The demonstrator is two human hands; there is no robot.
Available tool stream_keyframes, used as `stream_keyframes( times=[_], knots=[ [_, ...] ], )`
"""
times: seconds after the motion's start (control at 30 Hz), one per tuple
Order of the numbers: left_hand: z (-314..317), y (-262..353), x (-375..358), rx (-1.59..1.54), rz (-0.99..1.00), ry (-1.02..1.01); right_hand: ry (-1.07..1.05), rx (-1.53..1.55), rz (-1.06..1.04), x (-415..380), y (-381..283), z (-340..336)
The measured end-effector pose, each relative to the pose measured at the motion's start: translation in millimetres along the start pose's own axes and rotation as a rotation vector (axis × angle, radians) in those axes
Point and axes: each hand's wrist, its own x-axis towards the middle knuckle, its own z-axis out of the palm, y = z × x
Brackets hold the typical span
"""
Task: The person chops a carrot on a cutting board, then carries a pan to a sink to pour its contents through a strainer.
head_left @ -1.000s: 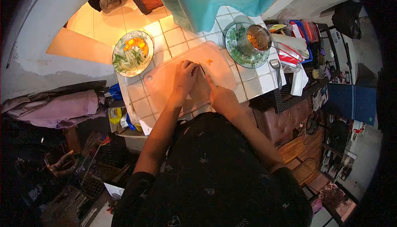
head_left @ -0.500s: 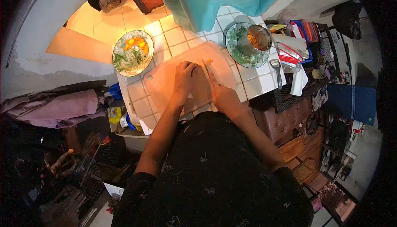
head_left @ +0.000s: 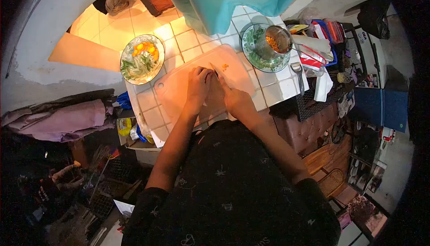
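My right hand (head_left: 238,101) grips a knife (head_left: 215,70), its index finger stretched along the top of it. The blade points away from me and lies close against the fingertips of my left hand (head_left: 197,88). Those fingers are curled down on the pale cutting board (head_left: 172,98), and whatever they hold is hidden beneath them. A few small orange pieces (head_left: 225,67) lie on the board, just right of the blade tip.
Left of the board stands a glass plate (head_left: 126,73) with orange slices and green and pale shreds. On the right, a metal strainer (head_left: 286,44) with orange bits rests over a plate of greens (head_left: 251,60). A peeler (head_left: 299,78) lies near the tiled counter's right edge.
My right hand and the knife have shifted left, bringing the blade up to my left fingertips. The orange pieces now lie apart from the blade, slightly further left.
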Motion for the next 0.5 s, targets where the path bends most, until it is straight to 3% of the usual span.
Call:
stream_keyframes(
  times=[0.17, 0.5],
  knots=[
    [-3, -2, -4, -0.064, 0.018, 0.036, 0.04, 0.042, 0.02, -9, 4, -7],
    [-3, -4, -3, -0.071, 0.053, 0.045, -0.077, 0.032, 0.037, -17, -10, -9]
  ],
)
